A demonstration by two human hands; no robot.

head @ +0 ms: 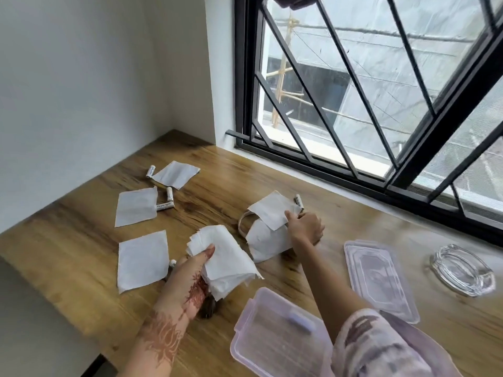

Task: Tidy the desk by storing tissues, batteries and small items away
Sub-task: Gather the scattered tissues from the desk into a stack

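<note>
1. Lying loose on the brown wood-grain desk (231,180), three flat white square tissues fill the 9 o'clock side: a far tissue (177,174), a middle tissue (136,206) and a near tissue (143,265). Small white cylindrical batteries (165,205) lie just beside them, and another battery (298,200) lies toward 1 o'clock.
2. The left hand (187,278) grips a thick stack of white tissues (226,257), thumb curled over the top, at the centre of the desk.
3. The right hand (304,227) is curled and pinches the edge of a single white tissue (272,210). This tissue lies over a white folded item with a loop (268,243), which may be a mask.
4. A pale purple plastic box (272,338) sits at 5 o'clock, under the right forearm. Its clear lid (381,278) lies at 4 o'clock and a clear glass ashtray (462,270) at 3 o'clock.
5. The desk's near edge runs close to the near tissue at 8 o'clock. Bare wood lies at 12 o'clock, up to the black-framed window (353,104).
</note>
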